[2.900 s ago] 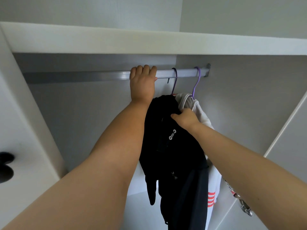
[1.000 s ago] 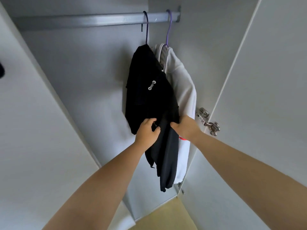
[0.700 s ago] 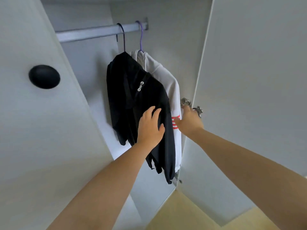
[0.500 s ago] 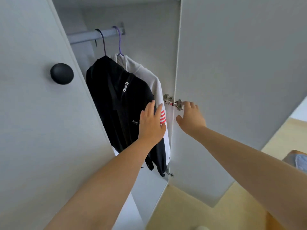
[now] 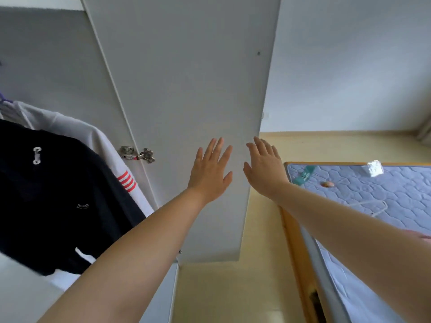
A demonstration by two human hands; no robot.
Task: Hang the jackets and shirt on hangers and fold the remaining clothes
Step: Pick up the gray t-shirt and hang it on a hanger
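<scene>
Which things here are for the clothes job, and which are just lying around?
For the job: black jacket and white jacket with red stripes, both hanging up; left hand and right hand, open and empty.
Just there: wardrobe door, hinge, mattress, small pink thing on the mattress.

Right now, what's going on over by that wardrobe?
A person stands at an open wardrobe. A black jacket and a white jacket with red stripes hang inside, side by side. The left hand and right hand are spread flat and empty near the wardrobe door; whether they touch it is unclear. A bare mattress lies to the right.
</scene>
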